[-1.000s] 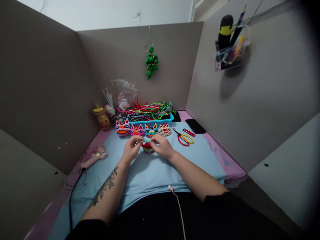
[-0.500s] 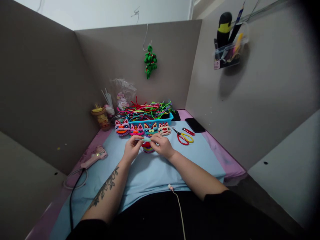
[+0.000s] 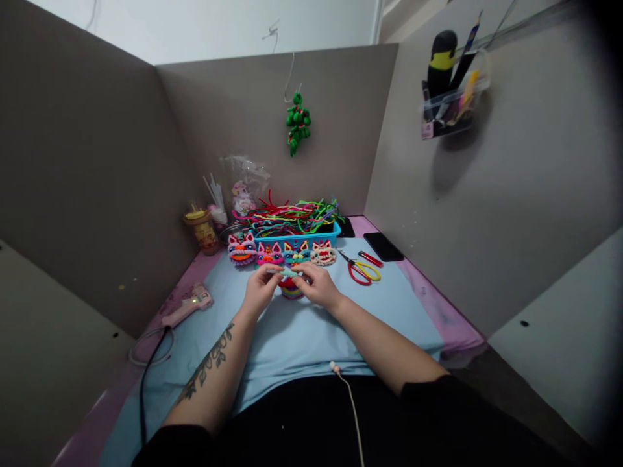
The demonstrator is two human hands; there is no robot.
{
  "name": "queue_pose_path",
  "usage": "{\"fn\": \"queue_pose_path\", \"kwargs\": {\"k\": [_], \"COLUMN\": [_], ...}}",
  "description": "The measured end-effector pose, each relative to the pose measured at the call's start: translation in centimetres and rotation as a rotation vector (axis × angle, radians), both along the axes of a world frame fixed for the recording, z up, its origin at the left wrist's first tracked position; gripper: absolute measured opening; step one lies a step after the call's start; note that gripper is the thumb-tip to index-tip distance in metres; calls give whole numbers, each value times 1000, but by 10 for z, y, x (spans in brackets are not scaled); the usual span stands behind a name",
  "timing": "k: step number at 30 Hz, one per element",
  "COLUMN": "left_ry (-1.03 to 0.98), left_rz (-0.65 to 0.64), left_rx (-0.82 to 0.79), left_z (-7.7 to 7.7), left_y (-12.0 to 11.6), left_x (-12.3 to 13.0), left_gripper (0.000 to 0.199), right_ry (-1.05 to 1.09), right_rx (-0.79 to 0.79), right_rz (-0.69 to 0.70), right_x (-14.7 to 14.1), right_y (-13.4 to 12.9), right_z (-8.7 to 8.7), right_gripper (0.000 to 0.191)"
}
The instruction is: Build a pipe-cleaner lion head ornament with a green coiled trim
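Between my fingertips is a small pale mint-green fuzzy piece (image 3: pixel 289 274). My left hand (image 3: pixel 261 288) pinches its left end, and my right hand (image 3: pixel 317 284) pinches its right end. Just beneath, a red and rainbow-striped fuzzy piece (image 3: pixel 292 289) sits on the light blue cloth (image 3: pixel 311 331), its top partly hidden by my fingers. Behind my hands stands a row of several fuzzy animal heads: a pink and orange one (image 3: pixel 242 250) at the left, a pink-red one (image 3: pixel 270 255), a blue one (image 3: pixel 296 253) and a cream one (image 3: pixel 324 253) at the right.
A blue basket (image 3: pixel 311 241) of colourful fuzzy stems stands at the back. To the right lie scissors (image 3: pixel 360 271), a red cutter (image 3: pixel 370 259) and a black phone (image 3: pixel 383 247). A pink glue gun (image 3: pixel 187 307) with its cord and a cup (image 3: pixel 203 232) are at left.
The whole view has shifted slightly, so things appear a little further right and lower. Both hands still pinch the mint-green piece, which looks slightly turned.
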State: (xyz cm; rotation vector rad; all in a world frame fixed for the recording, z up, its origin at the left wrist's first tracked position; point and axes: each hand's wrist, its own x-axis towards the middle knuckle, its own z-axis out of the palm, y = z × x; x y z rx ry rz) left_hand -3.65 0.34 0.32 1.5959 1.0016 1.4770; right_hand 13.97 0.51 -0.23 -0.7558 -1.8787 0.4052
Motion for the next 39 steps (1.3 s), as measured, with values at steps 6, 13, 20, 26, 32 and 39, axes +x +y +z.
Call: {"fn": "queue_pose_path", "kwargs": {"k": [6,13,20,26,32,39], "left_ry": [14,108,19,-71,-111,-92], "left_rz": [-5,93,82,48,34,86], "left_rx": [-29,-90,-167,-237,-264,-203], "left_z": [-4,-8,-7,-5,-5,-6], "left_y": [4,6,4,2,1,0], "left_x": [0,-1,3,7,9,12], "left_gripper": [23,22,30,34,34,30], "right_ry": [14,43,11,-17,-62,-68], "right_rx": [-4,-4,0,6,6,18], "right_rz": [-134,-260,-341,-416,-450,-447], "right_x": [0,2,2,2,2,-1], "right_y": [0,5,6,6,7,9], "right_z": [1,-2,-5,-7,-8,-10], "right_gripper": [16,16,12,7,8,14]}}
